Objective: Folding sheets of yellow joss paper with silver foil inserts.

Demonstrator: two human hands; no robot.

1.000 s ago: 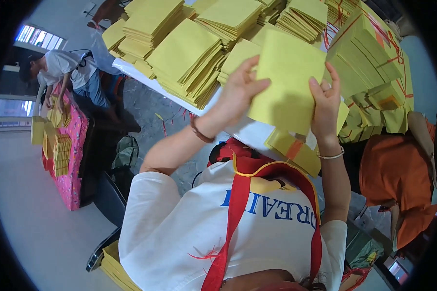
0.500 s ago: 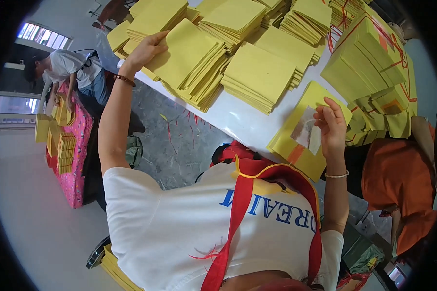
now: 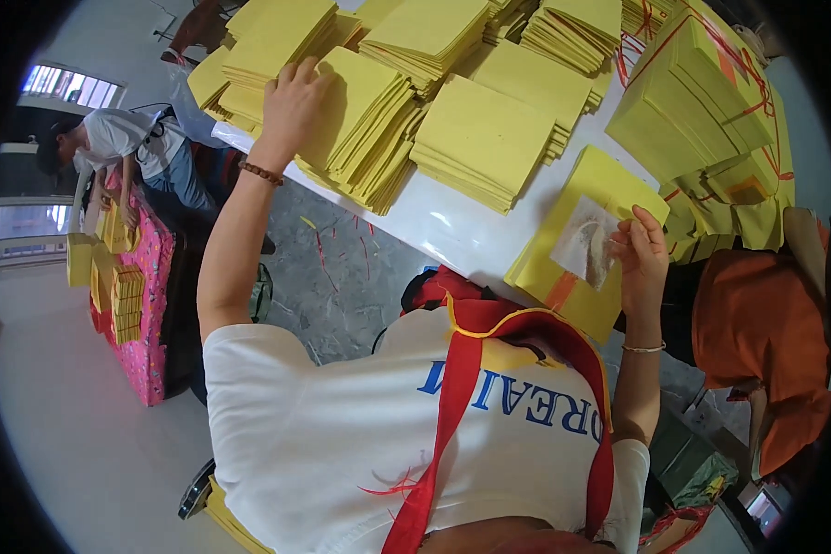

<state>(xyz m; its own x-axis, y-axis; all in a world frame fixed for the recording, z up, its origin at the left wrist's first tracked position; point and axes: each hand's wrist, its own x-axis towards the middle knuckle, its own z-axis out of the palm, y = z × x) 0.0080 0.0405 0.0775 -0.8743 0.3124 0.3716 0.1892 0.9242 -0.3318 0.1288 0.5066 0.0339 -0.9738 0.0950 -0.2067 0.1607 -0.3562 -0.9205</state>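
Folded yellow paper sheets lie in stacks across the white table (image 3: 452, 235). My left hand (image 3: 293, 106) rests over the left edge of one yellow paper stack (image 3: 365, 92), palm down, fingers a little apart. Whether it has hold of a sheet is not plain. At the right, my right hand (image 3: 644, 254) is beside a yellow paper pile (image 3: 543, 254) bearing a pale square patch (image 3: 584, 231) with a brownish picture and an orange strip (image 3: 560, 291). Its fingers are curled together at the patch's right edge. What they pinch, if anything, is too small to make out.
Tall yellow bundles (image 3: 692, 111) tied with red string stand at the right. A person in orange clothing (image 3: 757, 323) is close beside them. At the left, another person (image 3: 129, 138) works at a pink-covered table (image 3: 152, 305). Red scraps litter the grey floor (image 3: 323, 295).
My left hand has turned from gripping the raised sheet's edge to lying over the stack, and that sheet looks lower. My right hand's fingers have drawn together near the patch.
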